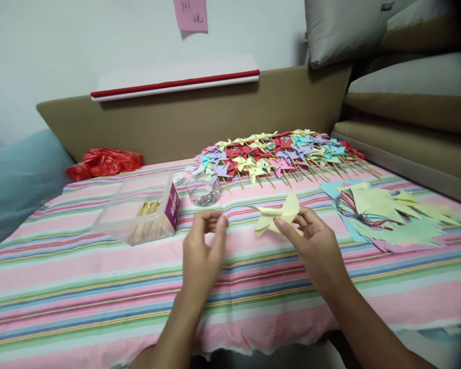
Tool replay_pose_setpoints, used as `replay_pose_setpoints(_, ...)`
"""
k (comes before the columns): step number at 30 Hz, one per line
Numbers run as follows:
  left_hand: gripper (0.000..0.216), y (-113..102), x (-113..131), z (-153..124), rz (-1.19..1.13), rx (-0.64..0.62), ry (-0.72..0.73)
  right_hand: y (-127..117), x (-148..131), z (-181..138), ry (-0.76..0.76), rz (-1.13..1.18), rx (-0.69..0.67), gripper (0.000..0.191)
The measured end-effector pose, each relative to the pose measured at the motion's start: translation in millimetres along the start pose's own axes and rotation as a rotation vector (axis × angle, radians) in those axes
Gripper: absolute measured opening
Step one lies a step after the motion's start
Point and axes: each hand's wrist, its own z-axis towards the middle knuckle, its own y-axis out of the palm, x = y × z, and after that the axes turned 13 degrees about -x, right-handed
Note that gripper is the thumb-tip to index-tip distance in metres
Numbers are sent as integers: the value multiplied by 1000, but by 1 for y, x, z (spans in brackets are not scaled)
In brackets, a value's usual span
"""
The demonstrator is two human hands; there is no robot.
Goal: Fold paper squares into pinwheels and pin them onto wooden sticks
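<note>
Right hand (315, 241) pinches a pale yellow folded paper pinwheel (278, 215) just above the striped pink cloth (100, 287). Left hand (203, 246) beside it, fingertips pressed together, possibly on a small pin; too blurred to tell. Clear plastic box of wooden sticks (138, 215) further left.

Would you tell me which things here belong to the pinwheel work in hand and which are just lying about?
In use: yellow paper pinwheel in the right hand; left hand, fingertips pinched; box of sticks; jar of silver bits; cut paper stack; finished pinwheels.
Lying about: red plastic bag; blue cushion; pink note; grey pillow.
</note>
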Motion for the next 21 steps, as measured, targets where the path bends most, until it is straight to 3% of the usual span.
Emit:
replay_pose_setpoints(4,22,-61,7,8,180,299,-13,-1,0,10,57,131,-19,45)
replay_pose_setpoints(7,41,-113,8,26,428,322,-112,4,-4,12,95,155,-85,48)
replay_pose_setpoints(9,32,-142,0,49,556,199,-203,9,-6,12,119,160,-124,50)
replay_pose_setpoints(11,30,-162,-15,78,783,-109,-408,14,-5,12,142,166,-136,52)
replay_pose_setpoints(13,27,-173,-32,104,847,-269,-560,17,-3,12,162,186,-126,52)
replay_pose_setpoints(17,31,-171,-59,130,888,-560,-819,15,2,13,219,248,-139,52)
replay_pose_setpoints(21,35,-161,-74,133,945,-664,-877,1,2,15,244,291,-126,53)
